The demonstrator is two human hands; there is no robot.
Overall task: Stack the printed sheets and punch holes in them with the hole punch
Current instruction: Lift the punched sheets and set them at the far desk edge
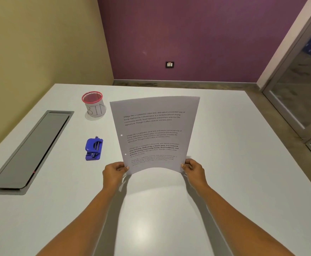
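Observation:
The printed sheets stand upright and bowed above the white table, held by their two bottom corners. Two punched holes show along the left edge. My left hand pinches the bottom left corner and my right hand pinches the bottom right corner. I cannot tell how many sheets the stack holds. The blue hole punch lies on the table to the left of the sheets, apart from both hands.
A red-rimmed mesh cup with a paper label reading "BIN" stands behind the punch. A grey cable flap is set into the table at the left. Walls rise behind the table and a glass door is at the right.

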